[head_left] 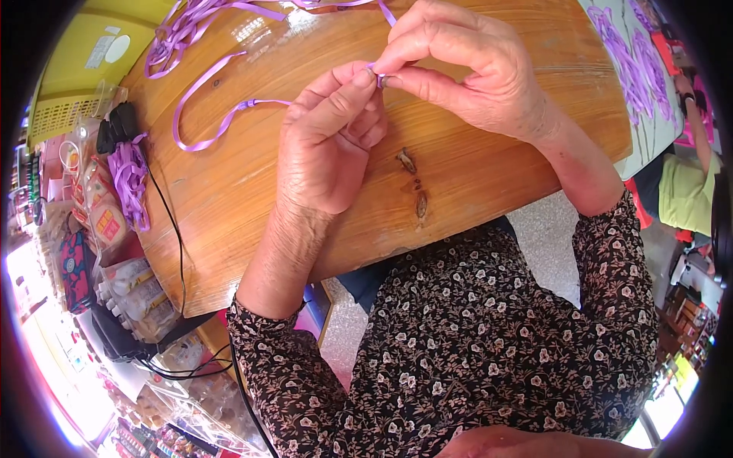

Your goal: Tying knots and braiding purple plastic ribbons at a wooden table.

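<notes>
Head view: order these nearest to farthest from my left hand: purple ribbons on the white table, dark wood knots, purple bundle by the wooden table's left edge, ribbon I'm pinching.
From the left hand:
1. Pinched ribbon, touching it.
2. Dark wood knots, just right.
3. Purple bundle, left edge.
4. Purple ribbons, far right, on the white table.

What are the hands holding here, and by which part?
A narrow purple strap: the left hand and right hand both pinch a short stretch; whether it is an end cannot be told.
</notes>
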{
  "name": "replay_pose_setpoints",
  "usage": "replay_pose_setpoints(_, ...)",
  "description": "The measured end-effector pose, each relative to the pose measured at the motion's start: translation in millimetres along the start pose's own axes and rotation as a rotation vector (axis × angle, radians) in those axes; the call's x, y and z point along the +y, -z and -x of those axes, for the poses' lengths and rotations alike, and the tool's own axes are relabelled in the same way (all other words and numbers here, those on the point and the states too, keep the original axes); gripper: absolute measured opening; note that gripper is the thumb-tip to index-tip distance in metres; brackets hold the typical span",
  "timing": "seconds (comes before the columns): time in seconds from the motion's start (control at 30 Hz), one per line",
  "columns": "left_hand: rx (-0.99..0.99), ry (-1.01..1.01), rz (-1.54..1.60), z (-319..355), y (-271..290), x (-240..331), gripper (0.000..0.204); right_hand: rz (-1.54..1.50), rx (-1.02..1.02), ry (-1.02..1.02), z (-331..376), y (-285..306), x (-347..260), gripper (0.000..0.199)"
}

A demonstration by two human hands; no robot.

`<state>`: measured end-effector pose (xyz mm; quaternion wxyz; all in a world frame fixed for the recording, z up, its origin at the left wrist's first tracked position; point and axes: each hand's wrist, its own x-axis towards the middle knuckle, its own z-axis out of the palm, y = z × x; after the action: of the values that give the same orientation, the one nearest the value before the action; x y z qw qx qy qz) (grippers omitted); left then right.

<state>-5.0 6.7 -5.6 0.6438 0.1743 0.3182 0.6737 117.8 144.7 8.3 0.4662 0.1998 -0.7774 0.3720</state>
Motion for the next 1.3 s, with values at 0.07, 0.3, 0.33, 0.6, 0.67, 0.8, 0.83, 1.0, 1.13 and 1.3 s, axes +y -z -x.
replay_pose_setpoints(0.07, 0.013, -0.001, -0.008, 1, 0, 0, 0.015, 0.192, -0.076, 0.164, -2, 9, 12, 0.013)
replay_pose_setpoints(0.3, 0.020, -0.032, -0.072, 2, -1, 1, 0.016, 0.152, -0.152, 0.107, 2, 12, 8, 0.007)
replay_pose_setpoints(0.33, 0.018, -0.032, -0.072, 3, -4, 1, 0.016, 0.154, -0.152, 0.107, 1, 13, 6, 0.007)
replay_pose_setpoints(0.6, 0.086, -0.104, -0.183, 6, -10, 2, 0.013, -0.152, -0.188, -0.271, -4, 17, -7, 0.007)
replay_pose_setpoints(0.67, 0.098, -0.110, -0.191, 6, -10, 2, 0.013, -0.143, -0.180, -0.266, -5, 19, -8, 0.007)
replay_pose_setpoints(0.8, 0.137, -0.110, -0.179, 6, -8, 0, 0.012, -0.068, -0.177, -0.249, -5, 19, -7, 0.007)
replay_pose_setpoints(0.83, 0.135, -0.110, -0.180, 5, -7, 0, 0.012, -0.067, -0.177, -0.249, -7, 19, -14, 0.007)
replay_pose_setpoints(1.0, 0.208, -0.163, -0.348, 7, -15, 2, 0.010, -0.018, -0.179, -0.204, -5, 19, -6, 0.008)
replay_pose_setpoints(1.13, 0.225, -0.169, -0.348, 7, -16, 1, 0.009, 0.001, -0.152, -0.159, -4, 18, -2, 0.009)
replay_pose_setpoints(1.3, 0.176, -0.191, -0.264, 10, -17, 2, 0.009, 0.051, -0.109, -0.037, 1, 21, 8, 0.012)
